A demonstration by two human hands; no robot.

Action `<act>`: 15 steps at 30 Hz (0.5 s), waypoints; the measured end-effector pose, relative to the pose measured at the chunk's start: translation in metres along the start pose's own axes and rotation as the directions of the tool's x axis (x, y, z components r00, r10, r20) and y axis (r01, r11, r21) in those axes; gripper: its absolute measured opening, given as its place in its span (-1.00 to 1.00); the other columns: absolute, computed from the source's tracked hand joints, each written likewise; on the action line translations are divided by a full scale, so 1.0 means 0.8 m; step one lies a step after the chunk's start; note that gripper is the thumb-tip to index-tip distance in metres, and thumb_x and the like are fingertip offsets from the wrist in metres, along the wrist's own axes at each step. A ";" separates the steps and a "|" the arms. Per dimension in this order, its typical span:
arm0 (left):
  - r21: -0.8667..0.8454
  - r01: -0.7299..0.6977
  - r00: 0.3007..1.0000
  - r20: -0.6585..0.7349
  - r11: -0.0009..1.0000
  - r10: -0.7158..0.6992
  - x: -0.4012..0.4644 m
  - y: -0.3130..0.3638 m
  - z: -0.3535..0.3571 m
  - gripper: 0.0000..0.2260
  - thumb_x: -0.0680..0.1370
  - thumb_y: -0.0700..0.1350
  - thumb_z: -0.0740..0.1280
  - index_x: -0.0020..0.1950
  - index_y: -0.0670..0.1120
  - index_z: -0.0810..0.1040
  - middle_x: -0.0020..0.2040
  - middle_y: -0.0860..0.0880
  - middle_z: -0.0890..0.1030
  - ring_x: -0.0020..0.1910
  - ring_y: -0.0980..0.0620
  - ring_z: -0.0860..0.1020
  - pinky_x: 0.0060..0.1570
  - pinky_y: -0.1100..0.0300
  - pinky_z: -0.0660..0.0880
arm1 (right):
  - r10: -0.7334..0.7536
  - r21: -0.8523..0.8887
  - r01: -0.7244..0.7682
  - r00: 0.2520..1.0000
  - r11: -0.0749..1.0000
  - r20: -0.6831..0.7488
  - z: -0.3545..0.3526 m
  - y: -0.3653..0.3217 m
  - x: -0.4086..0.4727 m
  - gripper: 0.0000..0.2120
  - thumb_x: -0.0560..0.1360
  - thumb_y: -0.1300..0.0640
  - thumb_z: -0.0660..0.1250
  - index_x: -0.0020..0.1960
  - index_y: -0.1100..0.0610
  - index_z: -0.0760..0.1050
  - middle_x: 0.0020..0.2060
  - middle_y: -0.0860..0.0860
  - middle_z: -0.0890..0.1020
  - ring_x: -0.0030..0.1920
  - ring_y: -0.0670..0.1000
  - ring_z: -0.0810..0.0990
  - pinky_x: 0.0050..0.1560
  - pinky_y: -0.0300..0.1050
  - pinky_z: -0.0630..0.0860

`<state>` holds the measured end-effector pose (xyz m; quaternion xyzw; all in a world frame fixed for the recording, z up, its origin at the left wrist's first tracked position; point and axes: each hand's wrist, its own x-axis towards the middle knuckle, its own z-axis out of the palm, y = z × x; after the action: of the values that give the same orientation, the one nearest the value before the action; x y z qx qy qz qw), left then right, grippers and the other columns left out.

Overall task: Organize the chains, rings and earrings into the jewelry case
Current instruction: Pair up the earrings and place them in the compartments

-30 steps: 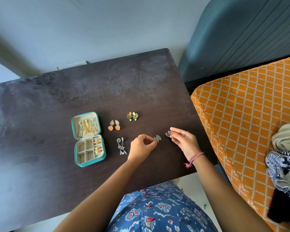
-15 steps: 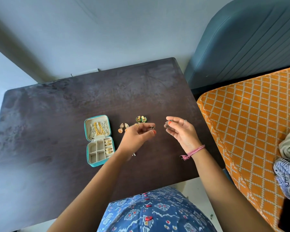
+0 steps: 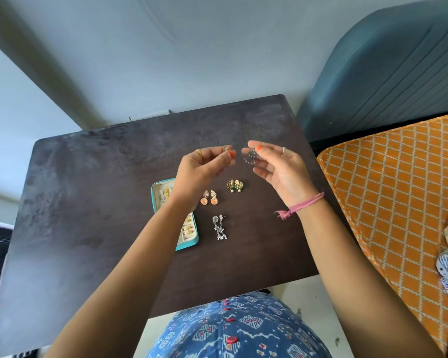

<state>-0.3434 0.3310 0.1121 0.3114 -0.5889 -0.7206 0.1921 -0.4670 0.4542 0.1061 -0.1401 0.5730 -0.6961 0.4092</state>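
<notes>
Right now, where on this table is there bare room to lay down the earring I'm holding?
Bare tabletop lies left of the teal jewelry case, and along the near edge below the silver dangle earrings. It is crowded beside the case, where the orange pair and green pair lie.

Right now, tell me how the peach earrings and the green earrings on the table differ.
The peach earrings have pale filigree tops above round peach stones; the green earrings are gold with green, each ending in a small pale bead. The peach earrings lie nearer the jewelry case; the green earrings lie farther from it, below the right hand. Both are pairs lying side by side on the table, still outside the case.
</notes>
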 end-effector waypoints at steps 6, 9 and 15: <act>-0.060 -0.071 0.997 0.000 0.996 0.071 0.005 0.033 -0.005 -0.72 0.46 -0.26 0.43 0.14 -0.05 0.57 -0.20 0.03 0.67 -0.15 0.10 0.60 0.00 0.18 0.52 | 0.014 0.004 -0.015 0.993 1.000 0.116 0.026 -0.044 0.001 -0.61 0.61 -0.07 0.09 0.19 0.13 0.55 0.11 0.07 0.66 0.03 -0.07 0.58 0.02 -0.16 0.45; -0.085 -0.120 0.992 0.026 0.989 0.123 0.006 0.049 -0.010 -0.66 0.47 -0.30 0.42 0.19 -0.02 0.54 -0.28 0.06 0.63 -0.21 0.08 0.53 -0.15 0.25 0.47 | 0.010 0.009 -0.011 0.987 1.000 0.158 0.034 -0.061 0.001 -0.57 0.61 -0.11 0.03 0.20 0.11 0.54 0.12 0.05 0.65 0.06 -0.06 0.55 0.03 -0.16 0.44; -0.136 -0.043 0.999 0.018 0.990 0.045 -0.004 0.077 -0.012 -0.78 0.52 -0.27 0.36 0.10 -0.03 0.60 -0.02 0.00 0.68 -0.07 0.09 0.64 -0.08 0.22 0.46 | -0.019 0.022 0.015 0.982 1.000 0.189 0.047 -0.082 0.000 -0.57 0.62 -0.08 0.03 0.20 0.14 0.53 0.11 0.07 0.65 0.01 -0.08 0.58 -0.03 -0.21 0.46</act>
<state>-0.3401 0.3116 0.1712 0.2769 -0.5472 -0.7579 0.2225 -0.4688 0.4291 0.1776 -0.2062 0.5232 -0.6890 0.4572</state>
